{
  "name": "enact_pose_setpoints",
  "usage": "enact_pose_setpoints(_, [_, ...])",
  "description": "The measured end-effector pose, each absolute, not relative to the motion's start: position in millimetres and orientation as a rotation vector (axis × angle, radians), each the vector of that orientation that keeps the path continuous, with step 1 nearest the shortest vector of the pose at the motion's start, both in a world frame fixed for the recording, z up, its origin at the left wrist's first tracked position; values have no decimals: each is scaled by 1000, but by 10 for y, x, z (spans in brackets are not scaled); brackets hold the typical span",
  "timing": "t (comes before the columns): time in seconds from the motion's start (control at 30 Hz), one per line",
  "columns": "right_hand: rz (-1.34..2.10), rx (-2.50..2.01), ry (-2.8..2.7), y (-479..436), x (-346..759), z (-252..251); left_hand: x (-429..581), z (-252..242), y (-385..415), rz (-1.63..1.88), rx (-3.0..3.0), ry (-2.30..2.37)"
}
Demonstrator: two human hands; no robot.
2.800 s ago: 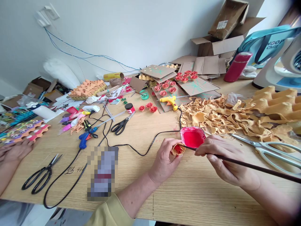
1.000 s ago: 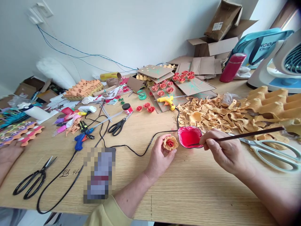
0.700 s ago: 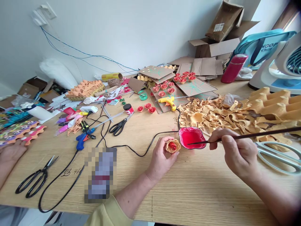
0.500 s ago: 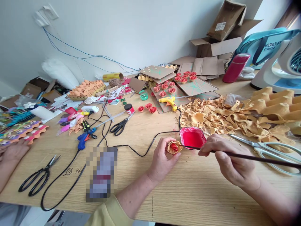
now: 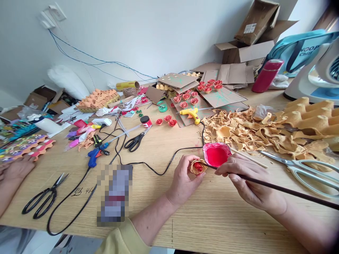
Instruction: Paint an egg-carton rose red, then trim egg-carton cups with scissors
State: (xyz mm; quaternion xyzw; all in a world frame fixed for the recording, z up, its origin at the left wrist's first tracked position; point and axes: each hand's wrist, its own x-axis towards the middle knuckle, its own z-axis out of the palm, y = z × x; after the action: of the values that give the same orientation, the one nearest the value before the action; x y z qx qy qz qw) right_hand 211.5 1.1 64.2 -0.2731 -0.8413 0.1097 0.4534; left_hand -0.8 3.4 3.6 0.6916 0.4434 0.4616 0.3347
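Two grips at work. Left grip [image 5: 182,178]: clenched around paper rose [image 5: 198,166], just above tabletop [image 5: 212,218]. Right grip [image 5: 249,183]: pinching brush [image 5: 278,187], tip at the rose's red centre. Paint dish [image 5: 216,154]: just beyond both grips. Advice: light strokes, turn rose gradually, fingers clear of wet paint.

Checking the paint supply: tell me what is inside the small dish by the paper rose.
Red paint fills the dish, pooled up its walls. The dish's floor is covered by paint, and the right hand hides part of its near rim.
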Motion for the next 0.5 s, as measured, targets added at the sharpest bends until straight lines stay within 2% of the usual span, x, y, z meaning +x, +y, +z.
enact_pose_setpoints(0.5, [307, -620, -2038, -12, 2190, 600, -10, 21, 33, 1224, 1728, 1127])
